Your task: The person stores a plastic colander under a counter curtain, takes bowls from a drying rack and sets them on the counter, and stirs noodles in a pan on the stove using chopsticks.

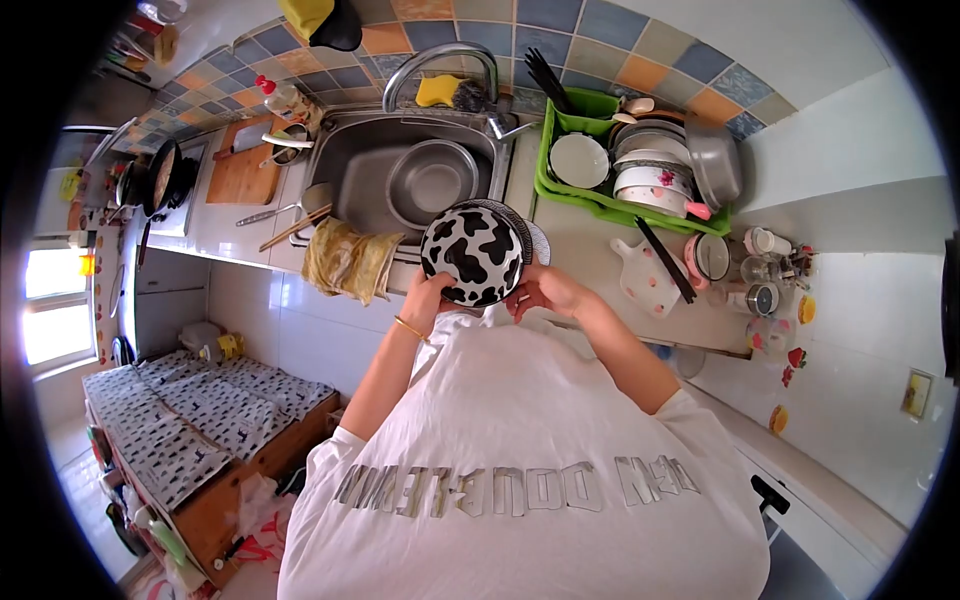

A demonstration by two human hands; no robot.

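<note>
A black-and-white cow-print bowl (472, 254) is in front of me at the sink's near edge, its patterned side facing up. My left hand (428, 298) grips its lower left rim, thumb on the print. At its lower right, my right hand (545, 290) has its fingers curled at the edge; some fingertips are hidden. Rims of other dishes (540, 244) show behind the bowl on the right, and I cannot tell how many there are. Beyond it, a metal basin (432, 182) sits inside the steel sink (345, 180).
A yellow cloth (350, 262) drapes over the counter edge beside chopsticks (293, 229). A green dish rack (545, 170) with bowls and pots stands right of the faucet (440, 48). Black chopsticks (665, 258) lie on a white board (640, 285). A wooden cutting board (240, 175) lies left.
</note>
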